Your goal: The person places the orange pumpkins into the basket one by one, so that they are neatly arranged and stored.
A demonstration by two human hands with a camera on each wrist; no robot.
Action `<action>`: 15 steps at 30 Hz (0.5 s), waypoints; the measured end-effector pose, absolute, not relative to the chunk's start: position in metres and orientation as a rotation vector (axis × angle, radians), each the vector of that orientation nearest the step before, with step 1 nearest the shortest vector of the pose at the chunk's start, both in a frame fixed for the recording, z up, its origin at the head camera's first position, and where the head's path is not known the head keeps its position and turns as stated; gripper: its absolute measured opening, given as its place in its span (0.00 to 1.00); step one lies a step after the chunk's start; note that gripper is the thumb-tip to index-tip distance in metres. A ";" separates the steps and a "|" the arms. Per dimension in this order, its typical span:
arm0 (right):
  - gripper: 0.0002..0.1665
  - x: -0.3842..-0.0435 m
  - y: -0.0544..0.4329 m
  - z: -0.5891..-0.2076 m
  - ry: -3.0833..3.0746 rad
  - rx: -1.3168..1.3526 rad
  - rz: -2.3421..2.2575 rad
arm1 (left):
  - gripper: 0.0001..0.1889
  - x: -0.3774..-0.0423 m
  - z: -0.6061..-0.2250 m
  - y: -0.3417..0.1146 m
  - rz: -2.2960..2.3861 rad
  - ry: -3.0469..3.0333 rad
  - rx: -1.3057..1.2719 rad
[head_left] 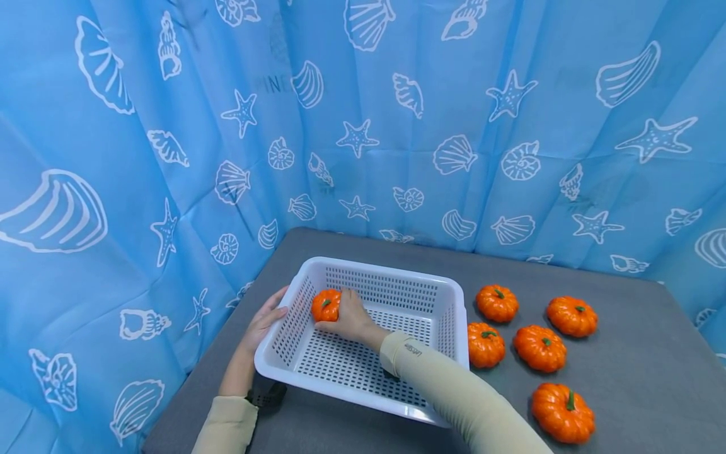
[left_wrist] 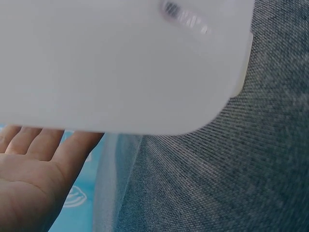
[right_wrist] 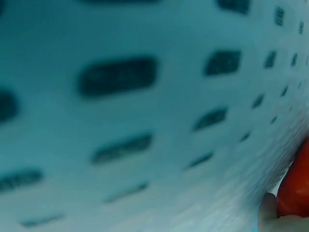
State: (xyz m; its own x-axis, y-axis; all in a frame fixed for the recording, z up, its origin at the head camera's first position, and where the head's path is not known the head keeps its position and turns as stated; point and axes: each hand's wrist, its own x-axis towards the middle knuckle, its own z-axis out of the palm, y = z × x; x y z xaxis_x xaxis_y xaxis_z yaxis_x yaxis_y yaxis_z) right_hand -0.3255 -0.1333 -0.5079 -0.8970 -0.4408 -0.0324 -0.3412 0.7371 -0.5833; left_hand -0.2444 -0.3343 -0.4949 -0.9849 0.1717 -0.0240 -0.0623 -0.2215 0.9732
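Note:
A white perforated plastic basket [head_left: 363, 392] stands on the grey table. Inside it, at the left end, my right hand [head_left: 353, 318] grips a small orange pumpkin [head_left: 325, 306] with a green stem. Part of that pumpkin [right_wrist: 297, 186] and a fingertip show at the right edge of the right wrist view, beside the slotted basket floor. My left hand [head_left: 263, 323] touches the outside of the basket's left wall, thumb near the rim. From the left wrist view, the palm and extended fingers [left_wrist: 41, 145] face the basket's smooth underside or wall [left_wrist: 120, 72], which hides the fingertips.
Several orange pumpkins lie on the table right of the basket: one [head_left: 486, 345] close against its right wall, one [head_left: 496, 303] behind, others [head_left: 540, 349] farther right, one [head_left: 563, 413] nearest the front. A blue curtain [head_left: 363, 170] with shell prints hangs behind and left.

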 end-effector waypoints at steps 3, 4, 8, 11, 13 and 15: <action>0.59 -0.326 -0.133 -0.508 2.777 -0.615 -0.886 | 0.28 -0.245 -0.496 -0.335 2.339 1.864 0.139; 0.59 -0.326 -0.132 -0.509 2.778 -0.610 -0.889 | 0.28 -0.245 -0.496 -0.335 2.337 1.867 0.141; 0.60 -0.327 -0.131 -0.509 2.772 -0.590 -0.899 | 0.28 -0.244 -0.495 -0.334 2.340 1.866 0.128; 0.60 -0.328 -0.129 -0.507 2.748 -0.584 -0.898 | 0.28 -0.243 -0.494 -0.333 2.349 1.853 0.107; 0.60 -0.328 -0.128 -0.505 2.731 -0.581 -0.892 | 0.28 -0.243 -0.493 -0.333 2.351 1.848 0.098; 0.60 -0.329 -0.127 -0.503 2.720 -0.576 -0.891 | 0.28 -0.243 -0.493 -0.333 2.352 1.845 0.095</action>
State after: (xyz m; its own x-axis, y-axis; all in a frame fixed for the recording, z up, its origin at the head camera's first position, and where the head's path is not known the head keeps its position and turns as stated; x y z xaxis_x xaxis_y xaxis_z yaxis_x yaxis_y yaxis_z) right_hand -0.3293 -0.1275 -0.5034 -0.8985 -0.4305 -0.0860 -0.2961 0.7390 -0.6052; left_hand -0.2435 -0.3327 -0.4930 -0.9866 0.1574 -0.0432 -0.0795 -0.2320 0.9695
